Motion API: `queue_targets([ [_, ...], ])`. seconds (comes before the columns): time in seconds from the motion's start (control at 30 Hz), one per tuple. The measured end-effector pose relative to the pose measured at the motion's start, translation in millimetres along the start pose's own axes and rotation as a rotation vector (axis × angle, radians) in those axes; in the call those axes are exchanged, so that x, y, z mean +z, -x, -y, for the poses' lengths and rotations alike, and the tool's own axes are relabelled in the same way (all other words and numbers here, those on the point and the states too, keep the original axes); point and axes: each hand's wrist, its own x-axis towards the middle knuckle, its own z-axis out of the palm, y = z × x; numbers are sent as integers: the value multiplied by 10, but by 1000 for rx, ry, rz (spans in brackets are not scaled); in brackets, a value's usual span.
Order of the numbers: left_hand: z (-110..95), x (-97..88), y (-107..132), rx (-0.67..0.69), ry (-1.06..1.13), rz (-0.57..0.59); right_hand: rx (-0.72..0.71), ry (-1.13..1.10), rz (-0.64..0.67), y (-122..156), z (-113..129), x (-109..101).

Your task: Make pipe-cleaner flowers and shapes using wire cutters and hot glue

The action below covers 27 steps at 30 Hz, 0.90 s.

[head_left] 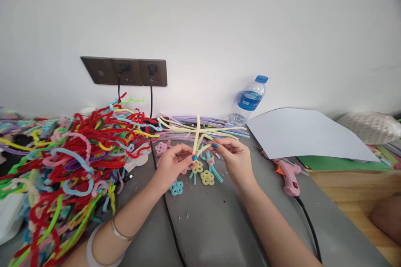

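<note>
Pale yellow pipe cleaners (196,135) are held up between my hands over the middle of the table. My left hand (176,162) pinches them at their lower end, where they come together. With thumb and finger, my right hand (234,156) grips the end of one strand that bends off to the right. Below and beyond the hands lie small pipe cleaner flowers: a pink one (161,148), a blue one (176,187) and a yellow one (207,178). Short blue pieces (215,172) lie beside them. Straight purple and yellow pipe cleaners (178,124) are laid out along the wall.
A big tangle of coloured pipe cleaners (78,146) covers the left side. A water bottle (249,100) leans on the wall. At the right are white sheets (313,133) and a pink glue gun (290,177). A black cable (171,217) crosses the grey table (219,229).
</note>
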Motion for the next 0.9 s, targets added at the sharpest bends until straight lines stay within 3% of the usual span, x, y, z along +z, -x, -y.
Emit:
queue_targets([
  [0.27,-22,-1,-7,-10,19,-19,40,-6,2,-16,6,-22],
  [0.67,32,-32,-23,-18,-101,16,153,-38,171,-37,83,-22],
  [0.9,10,-18,-14,-29,-32,-8,257,-179,134,-51,85,-15],
])
